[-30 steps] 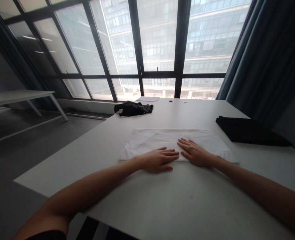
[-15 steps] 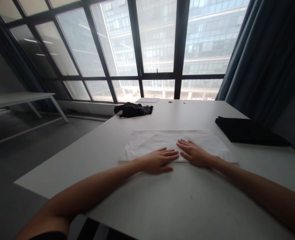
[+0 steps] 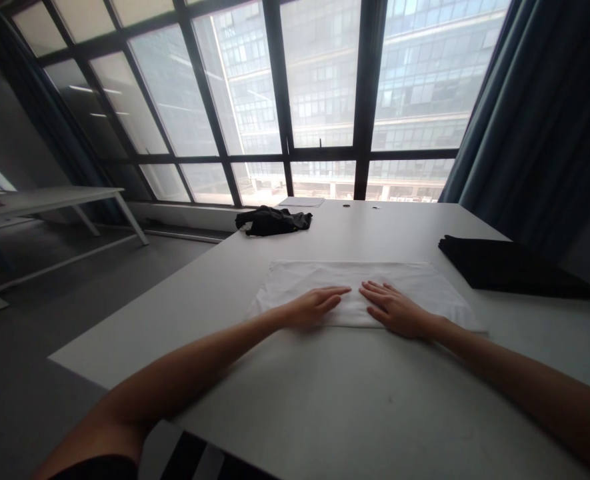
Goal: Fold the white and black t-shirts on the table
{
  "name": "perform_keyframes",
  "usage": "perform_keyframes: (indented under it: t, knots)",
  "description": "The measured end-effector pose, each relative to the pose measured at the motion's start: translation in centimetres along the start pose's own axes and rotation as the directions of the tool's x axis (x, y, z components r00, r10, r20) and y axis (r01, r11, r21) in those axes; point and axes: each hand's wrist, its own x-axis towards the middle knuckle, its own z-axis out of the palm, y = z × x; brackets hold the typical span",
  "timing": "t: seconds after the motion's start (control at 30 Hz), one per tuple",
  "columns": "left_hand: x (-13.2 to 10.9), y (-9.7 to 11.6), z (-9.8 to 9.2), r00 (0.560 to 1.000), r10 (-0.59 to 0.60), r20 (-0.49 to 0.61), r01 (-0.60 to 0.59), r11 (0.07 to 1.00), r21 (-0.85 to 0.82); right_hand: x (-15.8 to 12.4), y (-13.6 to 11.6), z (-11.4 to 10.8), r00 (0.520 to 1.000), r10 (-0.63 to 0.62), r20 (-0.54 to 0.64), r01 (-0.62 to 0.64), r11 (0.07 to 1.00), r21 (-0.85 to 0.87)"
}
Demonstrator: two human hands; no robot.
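Observation:
A folded white cloth (image 3: 305, 277) lies flat on the white table (image 3: 355, 393), its long near edge facing me. My right hand (image 3: 397, 309) rests palm down on the cloth, right of its middle, with the fingers stretched and a little spread. Over the cloth's near part is my left hand (image 3: 315, 307), turned partly on its side with fingers extended towards the right hand. Whether the left palm touches the cloth cannot be made out. Neither hand grips anything, and a small gap separates the fingertips of the two hands.
A black folded cloth (image 3: 515, 267) lies at the table's right side. Towards the far left edge sits a crumpled black bundle (image 3: 275, 221), with a flat white sheet (image 3: 302, 201) behind it. Another white table (image 3: 59, 195) stands to the left. Windows and a blue curtain (image 3: 525, 133) close off the back.
My left hand has shifted up and slightly left, turning from palm down onto its side. My right hand stays on the cloth. The view has swung slightly left.

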Motion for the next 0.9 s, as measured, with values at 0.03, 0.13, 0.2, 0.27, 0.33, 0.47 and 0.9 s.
perform_keyframes:
  t: [0.03,0.13,0.2,0.27,0.33,0.47,0.9]
  knots:
    - [-0.3,-1.0,-0.6,0.998,-0.052,-0.026,0.053,0.998,0.04,0.0,0.0,0.0,1.0,-0.002,0.002,0.002,1.0,0.001]
    - [-2.0,-5.0,-2.4,0.975,-0.22,-0.024,0.218,0.941,0.26,0.0,0.1,0.0,1.0,-0.003,0.004,0.003,1.0,0.01]
    - [-3.7,-7.5,-3.0,0.94,-0.339,-0.033,0.329,0.877,0.35,0.0,0.2,0.1,1.0,-0.002,-0.004,0.002,1.0,0.017]
    - [-5.5,-9.4,-3.3,0.897,-0.434,-0.079,0.431,0.826,0.363,0.0,0.2,0.3,1.0,-0.002,-0.009,0.002,1.0,0.017]
    - [-7.1,-10.5,-3.4,0.865,-0.486,-0.129,0.499,0.8,0.334,0.0,0.2,0.3,1.0,-0.005,-0.007,0.005,1.0,0.017]
    - [-9.0,-11.4,-3.5,0.84,-0.514,-0.171,0.542,0.793,0.277,0.1,0.4,-0.2,1.0,0.01,0.023,-0.012,0.996,0.084]
    - [-3.5,-6.7,-3.8,0.924,-0.28,-0.261,0.363,0.858,0.364,7.7,-3.9,-1.2,0.987,0.115,-0.109,-0.11,0.993,0.046]
